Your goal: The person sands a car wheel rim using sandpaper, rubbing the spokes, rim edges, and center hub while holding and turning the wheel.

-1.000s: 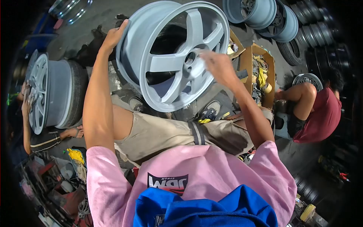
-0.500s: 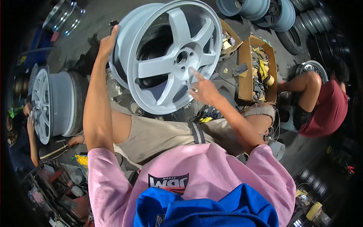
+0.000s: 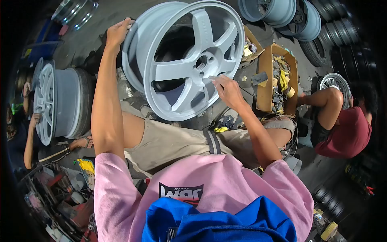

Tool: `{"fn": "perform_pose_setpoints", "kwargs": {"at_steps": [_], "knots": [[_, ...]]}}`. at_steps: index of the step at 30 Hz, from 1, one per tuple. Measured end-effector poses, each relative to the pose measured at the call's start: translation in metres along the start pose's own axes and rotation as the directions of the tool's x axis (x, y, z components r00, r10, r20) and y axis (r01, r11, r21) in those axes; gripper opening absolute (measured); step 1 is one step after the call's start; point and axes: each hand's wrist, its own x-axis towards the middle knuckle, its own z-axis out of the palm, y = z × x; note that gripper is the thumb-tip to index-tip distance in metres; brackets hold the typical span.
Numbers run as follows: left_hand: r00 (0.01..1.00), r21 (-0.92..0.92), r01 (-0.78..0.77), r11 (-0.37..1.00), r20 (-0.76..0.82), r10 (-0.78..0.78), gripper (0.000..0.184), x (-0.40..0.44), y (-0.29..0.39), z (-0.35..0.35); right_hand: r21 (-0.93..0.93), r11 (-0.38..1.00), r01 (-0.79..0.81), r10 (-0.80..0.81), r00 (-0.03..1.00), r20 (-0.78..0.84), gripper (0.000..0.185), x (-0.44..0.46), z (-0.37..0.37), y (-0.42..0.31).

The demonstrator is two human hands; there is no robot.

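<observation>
A light grey, spoked wheel rim (image 3: 173, 71) stands tilted in front of my knees, its spokes facing me. My left hand (image 3: 118, 32) is closed over the back edge of the rim at its upper left. My right hand (image 3: 228, 92) is at the lower right of the hub, in front of a spoke. Its thumb and fingers are pinched together, and something small and greyish seems to show at the fingertips; I cannot make out what it is. A dark tyre shows through the openings between the spokes.
A cardboard box (image 3: 264, 86) of scraps and yellow pieces stands right of the rim, a smaller box (image 3: 252, 40) behind it. Another spoked wheel (image 3: 64, 103) stands left, with a person's hands on it. A person in a red shirt (image 3: 346, 135) sits at right. More rims (image 3: 270, 12) stand behind.
My right hand has gone from a blurred, extended index finger at the hub to a pinch beside it. The view has shifted slightly; my left hand stays at the rim's edge.
</observation>
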Motion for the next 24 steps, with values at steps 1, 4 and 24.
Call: {"fn": "perform_pose_setpoints", "kwargs": {"at_steps": [1,4,24], "knots": [[1.0,0.002,0.001,1.0,-0.004,-0.001,0.046,-0.001,-0.001,-0.004,-0.028,0.999,0.023,-0.023,1.0,-0.013,0.027,0.001,0.0,-0.005],[0.999,-0.003,-0.009,1.0,0.034,0.009,0.047,-0.009,0.004,-0.017,-0.089,0.994,0.063,-0.069,0.996,-0.063,0.026,0.008,0.004,-0.004],[0.981,0.565,-0.189,0.803,0.07,0.181,0.06,-0.067,0.018,-0.028,-0.494,0.775,0.394,-0.413,0.907,0.076,0.029,0.081,-0.045,-0.084]]}}
